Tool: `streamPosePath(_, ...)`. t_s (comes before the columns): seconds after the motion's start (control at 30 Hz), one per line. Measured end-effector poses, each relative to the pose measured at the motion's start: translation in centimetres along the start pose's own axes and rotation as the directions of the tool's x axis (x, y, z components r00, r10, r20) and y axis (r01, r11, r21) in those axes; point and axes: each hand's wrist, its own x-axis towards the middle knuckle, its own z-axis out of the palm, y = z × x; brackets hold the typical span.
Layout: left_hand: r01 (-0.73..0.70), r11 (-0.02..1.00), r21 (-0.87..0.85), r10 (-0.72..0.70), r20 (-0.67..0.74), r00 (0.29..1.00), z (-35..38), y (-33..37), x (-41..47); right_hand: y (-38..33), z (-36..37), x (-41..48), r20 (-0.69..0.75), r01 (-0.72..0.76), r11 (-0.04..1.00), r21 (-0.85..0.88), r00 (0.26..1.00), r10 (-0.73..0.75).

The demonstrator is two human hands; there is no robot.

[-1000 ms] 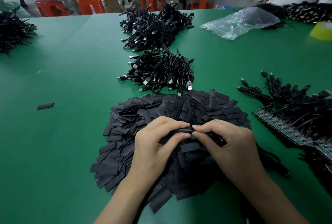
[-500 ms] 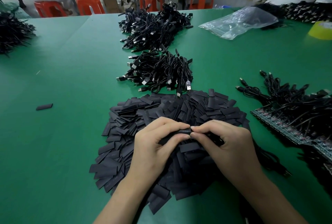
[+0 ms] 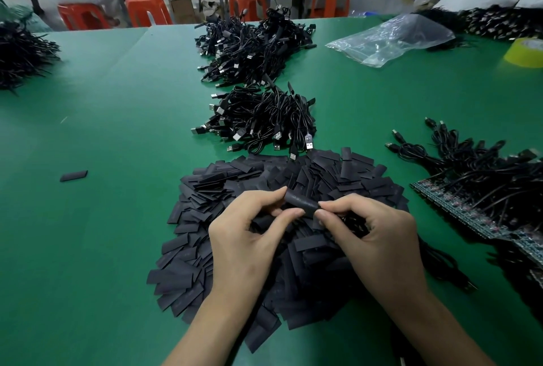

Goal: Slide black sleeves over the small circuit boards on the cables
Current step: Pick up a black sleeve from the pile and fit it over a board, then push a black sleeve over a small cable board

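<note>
The left hand (image 3: 244, 236) has drawn its pinch back along the sleeve (image 3: 302, 201), away from the right hand (image 3: 379, 236). The fingertips that met now stand apart, and more of the sleeve shows between them, tilted.

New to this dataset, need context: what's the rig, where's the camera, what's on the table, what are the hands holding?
No machine here: a person works with bare hands. The single view comes from a head-worn camera looking forward and down. The left hand and right hand each pinch one end of a black sleeve above a pile of flat sleeves on the green table. Whether a circuit board is inside cannot be seen. Beyond the pile lie two heaps of USB cables; to the right, cables lie over a strip of circuit boards. A loose sleeve lies to the left; a plastic bag and yellow tape roll sit far right.
</note>
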Motion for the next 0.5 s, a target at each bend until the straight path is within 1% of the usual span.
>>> streamPosePath(0.27,-0.025,1.000,-0.012,0.025,0.058,0.998,0.1,-0.1,-0.1,0.1,-0.1,-0.1,0.023,-0.024,0.999,-0.037,0.999,0.025)
streamPosePath(0.37,-0.034,0.999,0.026,0.032,0.093,0.995,-0.1,-0.2,0.1,0.0,-0.3,0.0,0.038,-0.047,0.998,-0.047,0.998,0.049)
streamPosePath(0.5,0.015,0.998,0.057,-0.021,0.105,0.994,-0.2,-0.1,0.1,-0.3,-1.5,1.6,-0.031,-0.100,0.993,-0.064,0.995,0.098)
